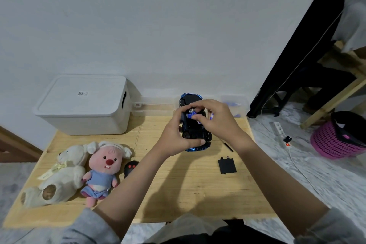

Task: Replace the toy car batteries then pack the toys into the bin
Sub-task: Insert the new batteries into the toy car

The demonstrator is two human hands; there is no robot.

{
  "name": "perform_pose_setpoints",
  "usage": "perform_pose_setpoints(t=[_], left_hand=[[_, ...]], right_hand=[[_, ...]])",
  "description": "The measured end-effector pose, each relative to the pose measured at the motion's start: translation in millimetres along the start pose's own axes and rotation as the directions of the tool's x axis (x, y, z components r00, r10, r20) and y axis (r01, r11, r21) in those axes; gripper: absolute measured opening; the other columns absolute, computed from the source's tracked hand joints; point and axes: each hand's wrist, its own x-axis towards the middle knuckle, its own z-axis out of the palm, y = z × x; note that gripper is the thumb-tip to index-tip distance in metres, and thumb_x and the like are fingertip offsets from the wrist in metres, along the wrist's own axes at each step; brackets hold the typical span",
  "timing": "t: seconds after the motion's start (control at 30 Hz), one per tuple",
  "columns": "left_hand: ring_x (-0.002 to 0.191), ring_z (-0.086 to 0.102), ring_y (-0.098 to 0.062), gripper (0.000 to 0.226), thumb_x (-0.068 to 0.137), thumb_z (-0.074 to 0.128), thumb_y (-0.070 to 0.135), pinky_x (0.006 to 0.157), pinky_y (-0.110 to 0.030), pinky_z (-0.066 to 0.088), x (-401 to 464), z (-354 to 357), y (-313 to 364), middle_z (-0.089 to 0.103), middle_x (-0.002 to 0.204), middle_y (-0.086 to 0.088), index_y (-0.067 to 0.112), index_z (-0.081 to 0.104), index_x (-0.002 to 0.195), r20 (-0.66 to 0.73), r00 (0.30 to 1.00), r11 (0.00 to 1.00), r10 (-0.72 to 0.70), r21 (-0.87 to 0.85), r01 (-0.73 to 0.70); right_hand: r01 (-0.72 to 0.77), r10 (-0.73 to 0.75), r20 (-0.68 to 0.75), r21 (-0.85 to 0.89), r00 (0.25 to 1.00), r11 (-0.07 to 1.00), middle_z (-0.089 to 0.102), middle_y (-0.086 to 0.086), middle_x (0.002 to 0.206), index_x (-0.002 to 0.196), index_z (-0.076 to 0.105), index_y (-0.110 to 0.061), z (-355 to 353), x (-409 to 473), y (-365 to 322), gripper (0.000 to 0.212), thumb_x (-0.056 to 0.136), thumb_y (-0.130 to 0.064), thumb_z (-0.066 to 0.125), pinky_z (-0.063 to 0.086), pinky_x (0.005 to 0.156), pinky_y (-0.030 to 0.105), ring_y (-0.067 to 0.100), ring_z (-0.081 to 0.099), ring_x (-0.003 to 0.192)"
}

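Wooden tabletop [178, 194] against a white wall carries a lidded white bin [83, 105] at ten o'clock. At centre, the left hand [176, 136] grips the upturned blue toy car [195, 128], thumb across its near end. The right hand [215, 119] pinches a battery [191, 114] over the car's underside. A black battery cover [227, 165] lies at four o'clock; two plush toys [79, 172] and a black remote [130, 168] sit at eight.

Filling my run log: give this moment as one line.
stage: battery swap | left hand: holds upturned toy car | right hand: grips battery over car | battery cover: off, on table | bin: lidded
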Motion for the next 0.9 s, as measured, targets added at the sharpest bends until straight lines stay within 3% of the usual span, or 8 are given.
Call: perform_pose_setpoints(t=[0.1, 0.23, 0.4, 0.5, 0.6, 0.73, 0.8, 0.9], left_hand=[[0.099, 0.054, 0.007, 0.089, 0.061, 0.088, 0.011, 0.087, -0.027, 0.050, -0.6, 1.9, 0.8, 0.055, 0.119, 0.018, 0.037, 0.039, 0.130, -0.004, 1.000, 1.000, 0.001, 0.001, -0.001], [0.102, 0.056, 0.005, 0.091, 0.061, 0.088, 0.011, 0.088, -0.025, 0.050, 0.4, 2.5, -1.4, 0.057, 0.120, 0.014, 0.035, 0.037, 0.132, -0.015, 1.000, 1.000, -0.007, -0.002, 0.007], [0.100, 0.056, 0.008, 0.093, 0.061, 0.088, 0.011, 0.088, -0.020, 0.049, 2.2, 0.2, -3.5, 0.056, 0.118, 0.020, 0.036, 0.035, 0.133, -0.043, 0.999, 1.000, -0.019, -0.012, 0.019], [0.099, 0.056, 0.007, 0.093, 0.061, 0.088, 0.012, 0.088, -0.021, 0.049, 4.5, -1.4, -4.2, 0.055, 0.118, 0.021, 0.037, 0.035, 0.133, -0.045, 0.999, 1.000, -0.016, -0.010, 0.016], [0.098, 0.057, 0.008, 0.093, 0.061, 0.088, 0.011, 0.088, -0.022, 0.049, 6.7, -0.8, -4.1, 0.055, 0.118, 0.019, 0.036, 0.035, 0.133, -0.043, 0.999, 1.000, -0.011, -0.012, 0.010], [0.099, 0.057, 0.006, 0.093, 0.061, 0.088, 0.012, 0.089, -0.023, 0.049, 9.5, -1.2, -5.7, 0.057, 0.119, 0.015, 0.038, 0.035, 0.133, -0.042, 0.999, 1.000, -0.013, -0.024, 0.012], [0.098, 0.058, 0.006, 0.094, 0.061, 0.088, 0.014, 0.088, -0.023, 0.050, 11.1, -2.4, -5.3, 0.058, 0.118, 0.016, 0.040, 0.035, 0.133, -0.038, 0.999, 1.000, -0.017, -0.024, 0.016], [0.095, 0.059, 0.004, 0.094, 0.061, 0.088, 0.015, 0.085, -0.022, 0.052, 14.3, -4.2, -3.8, 0.058, 0.115, 0.017, 0.042, 0.035, 0.134, -0.024, 0.999, 0.999, -0.034, -0.034, 0.034]], right_hand=[[0.005, -0.005, -0.015, 0.012, 1.000, 1.000, 0.065, 0.002, 0.087, 0.110, 0.069, -0.018, -3.8, -2.1, -0.1, 0.034, 0.078, -0.006, 0.073, 0.038, 0.066, 0.009, -0.004, 0.054, 0.070], [0.018, -0.019, -0.038, -0.036, 0.999, 0.999, 0.067, 0.000, 0.088, 0.096, 0.071, -0.018, -10.0, -2.6, -2.2, 0.021, 0.077, -0.010, 0.076, 0.039, 0.060, 0.013, -0.001, 0.050, 0.060], [-0.046, 0.045, -0.013, -0.096, 0.999, 0.994, 0.066, -0.001, 0.079, 0.087, 0.067, -0.014, -20.9, -0.8, -4.3, 0.017, 0.074, -0.014, 0.078, 0.035, 0.055, 0.009, -0.008, 0.052, 0.058], [-0.102, 0.149, 0.138, -0.303, 0.979, 0.948, 0.065, -0.002, 0.079, 0.099, 0.068, -0.026, -26.7, 5.2, -1.5, 0.023, 0.078, -0.022, 0.073, 0.042, 0.059, 0.023, -0.005, 0.053, 0.063], [-0.122, 0.211, 0.182, -0.407, 0.960, 0.905, 0.066, -0.004, 0.081, 0.086, 0.070, -0.024, -28.4, 10.2, -3.7, 0.009, 0.078, -0.021, 0.068, 0.053, 0.069, 0.035, 0.010, 0.061, 0.074], [-0.251, 0.266, 0.062, -0.185, 0.962, 0.950, 0.061, -0.016, 0.056, 0.077, 0.066, -0.014, -31.4, 12.5, -9.4, 0.007, 0.079, -0.018, 0.071, 0.039, 0.050, 0.012, -0.003, 0.055, 0.051], [-0.327, 0.324, 0.048, 0.071, 0.945, 0.942, 0.061, -0.016, 0.052, 0.082, 0.066, -0.007, -31.1, 13.2, -12.5, 0.009, 0.080, -0.013, 0.072, 0.035, 0.043, 0.016, 0.000, 0.048, 0.037], [-0.391, 0.373, 0.124, 0.388, 0.920, 0.835, 0.071, 0.009, 0.075, 0.110, 0.065, -0.017, -30.7, 15.6, -14.8, 0.023, 0.088, -0.009, 0.062, 0.034, 0.046, 0.024, 0.006, 0.043, 0.038]])
